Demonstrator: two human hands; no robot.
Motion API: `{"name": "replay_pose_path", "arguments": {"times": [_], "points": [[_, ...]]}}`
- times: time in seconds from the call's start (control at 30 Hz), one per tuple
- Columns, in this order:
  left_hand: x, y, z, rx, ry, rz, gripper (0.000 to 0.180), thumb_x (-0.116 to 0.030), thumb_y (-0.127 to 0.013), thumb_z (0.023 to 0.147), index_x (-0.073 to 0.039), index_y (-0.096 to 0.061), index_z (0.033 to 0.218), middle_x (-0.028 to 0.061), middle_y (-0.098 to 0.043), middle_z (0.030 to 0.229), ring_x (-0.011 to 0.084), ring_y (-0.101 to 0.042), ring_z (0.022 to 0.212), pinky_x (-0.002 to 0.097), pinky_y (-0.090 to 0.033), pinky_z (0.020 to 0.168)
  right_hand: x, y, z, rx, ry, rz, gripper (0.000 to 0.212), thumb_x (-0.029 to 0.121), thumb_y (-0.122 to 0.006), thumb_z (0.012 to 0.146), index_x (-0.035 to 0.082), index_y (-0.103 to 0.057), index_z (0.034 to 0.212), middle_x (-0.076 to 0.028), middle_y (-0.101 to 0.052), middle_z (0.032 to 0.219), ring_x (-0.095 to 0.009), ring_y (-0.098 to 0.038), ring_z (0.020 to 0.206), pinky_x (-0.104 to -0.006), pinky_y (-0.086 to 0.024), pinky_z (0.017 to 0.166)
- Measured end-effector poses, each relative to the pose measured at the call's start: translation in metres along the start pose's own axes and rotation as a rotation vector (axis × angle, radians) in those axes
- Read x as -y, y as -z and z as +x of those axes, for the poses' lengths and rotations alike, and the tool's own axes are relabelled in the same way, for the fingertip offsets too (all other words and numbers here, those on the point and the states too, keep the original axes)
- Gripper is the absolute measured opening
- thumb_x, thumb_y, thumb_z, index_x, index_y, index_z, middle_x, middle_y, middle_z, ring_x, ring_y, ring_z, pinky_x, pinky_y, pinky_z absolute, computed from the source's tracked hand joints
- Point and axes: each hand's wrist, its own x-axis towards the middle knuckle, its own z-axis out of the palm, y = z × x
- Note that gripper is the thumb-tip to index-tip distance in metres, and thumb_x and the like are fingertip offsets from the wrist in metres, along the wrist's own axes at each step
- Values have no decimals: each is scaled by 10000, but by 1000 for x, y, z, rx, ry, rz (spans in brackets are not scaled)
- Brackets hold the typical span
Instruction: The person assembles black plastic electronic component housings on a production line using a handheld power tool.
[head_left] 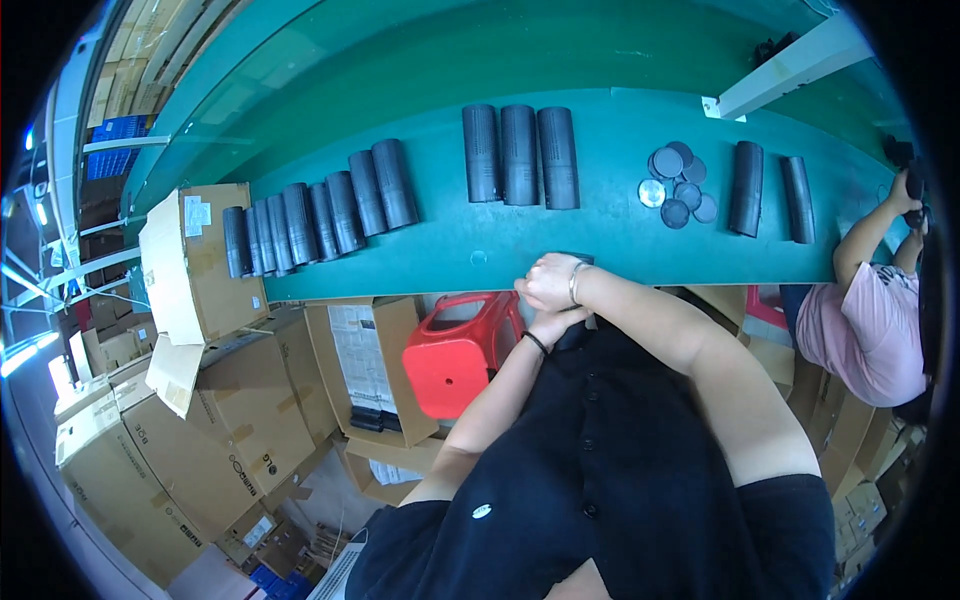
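Observation:
Just off the near edge of the green table [620,270], my two hands come together in front of my body. My right hand [547,283] is closed, with a dark end of a black tube [578,258] showing just past it. Below it, my left hand [560,322] is also closed about the same dark piece, most of which the hands hide. Three black tubes [519,155] lie side by side straight ahead on the table. A loose group of round black discs [675,213] lies to their right, one of them shiny silver.
A long row of black tubes [298,222] lies at left beside an open carton [215,265]. Two more tubes [746,190] lie at right, near a white post [790,75]. Below are a red stool [450,365] and cartons [255,420]. A co-worker in pink [865,335] works at far right.

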Motion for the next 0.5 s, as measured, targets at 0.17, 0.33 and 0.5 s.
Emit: {"name": "replay_pose_path", "arguments": {"times": [0.17,0.33,0.5], "points": [[-10,9,5,333,255,-314,322,-163,-735,704,-9,-621,962,89,-647,916,183,-612,865,300,-481,800,3,-8,-5,-69,40,-115,208,207,-498,794,50,-603,879,-120,-665,813,-261,-651,812,-385,-512,695],[-21,-7,-10,49,-117,85,582,-236,-770,683,1,-522,1153,130,-579,1133,213,-563,1017,356,-457,872,0,-5,-1,-33,37,-125,232,174,-463,827,33,-605,944,-147,-666,839,-260,-657,824,-376,-527,673],[-5,5,-1,-3,26,-106,559,-214,-782,639,-19,-547,1106,86,-604,1067,182,-565,990,333,-445,863,11,-1,20,40,75,-98,219,175,-484,821,25,-599,932,-140,-668,836,-274,-655,831,-384,-524,697]]}}
